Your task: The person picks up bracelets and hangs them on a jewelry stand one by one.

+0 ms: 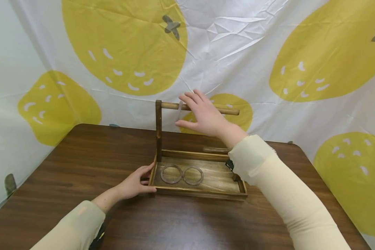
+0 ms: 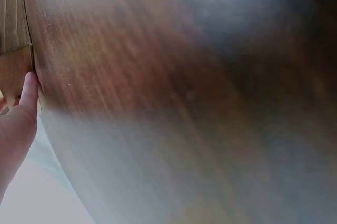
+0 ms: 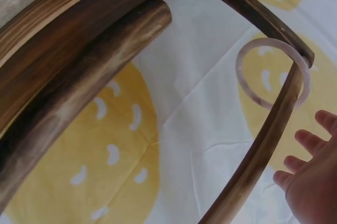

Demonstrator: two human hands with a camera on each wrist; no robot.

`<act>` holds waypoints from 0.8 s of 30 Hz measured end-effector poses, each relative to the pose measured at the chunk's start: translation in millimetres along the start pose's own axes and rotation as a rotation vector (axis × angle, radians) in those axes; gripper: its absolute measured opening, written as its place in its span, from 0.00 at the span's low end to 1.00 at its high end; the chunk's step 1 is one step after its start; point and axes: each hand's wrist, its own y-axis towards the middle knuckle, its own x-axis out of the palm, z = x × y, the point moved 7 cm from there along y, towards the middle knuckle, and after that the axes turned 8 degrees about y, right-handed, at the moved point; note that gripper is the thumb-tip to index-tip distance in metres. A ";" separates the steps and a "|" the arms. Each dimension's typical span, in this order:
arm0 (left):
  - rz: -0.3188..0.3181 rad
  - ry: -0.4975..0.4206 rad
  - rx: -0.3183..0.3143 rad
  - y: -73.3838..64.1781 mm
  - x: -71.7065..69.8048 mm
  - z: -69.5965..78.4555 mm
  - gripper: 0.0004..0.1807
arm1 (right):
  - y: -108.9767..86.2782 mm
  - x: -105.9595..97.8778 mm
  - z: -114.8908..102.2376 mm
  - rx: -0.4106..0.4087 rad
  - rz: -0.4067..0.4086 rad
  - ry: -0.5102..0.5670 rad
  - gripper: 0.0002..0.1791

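One bangle (image 1: 180,111) hangs on the upper-centre wooden rod (image 1: 230,111). Right hand (image 1: 207,117), fingers spread, empty, could snag it off the free end; left hand (image 1: 134,183) grips tray (image 1: 203,193).

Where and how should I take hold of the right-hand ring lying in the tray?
I'd pinch the ring at its right rim in the head view, coming from above: it lies flat and open-centred, bare tray floor beyond that rim, while its left edge sits against or very near the other ring.
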 end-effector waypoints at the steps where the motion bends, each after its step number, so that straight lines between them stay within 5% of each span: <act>1: 0.002 -0.004 -0.003 0.1 0.0 -0.4 0.51 | -1.9 -0.3 0.1 -0.001 0.001 0.004 0.45; 24: -0.010 -0.004 -0.006 1.1 0.2 1.3 0.51 | -39.5 7.5 -9.4 -0.124 0.001 0.066 0.46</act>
